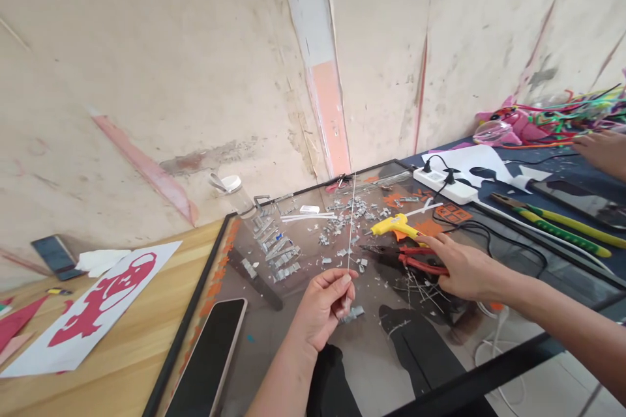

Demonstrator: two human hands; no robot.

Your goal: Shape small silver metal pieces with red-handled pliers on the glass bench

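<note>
My left hand is closed, with a thin straight wire pinched between thumb and fingers and standing almost upright. To the right, my right hand is round the red handles of a pair of pliers, whose dark jaws point left over the glass tabletop. Just beyond its fingertips lies a yellow glue gun with a white glue stick in its back. Cut wire pieces lie loose below the pliers. Small grey metal bits are scattered past my left hand.
A phone lies at the near left, beside a dark bar. At the back stand a lidded jar and a white power strip with cables. Green-yellow pliers lie right. Another person's hand enters at the far right.
</note>
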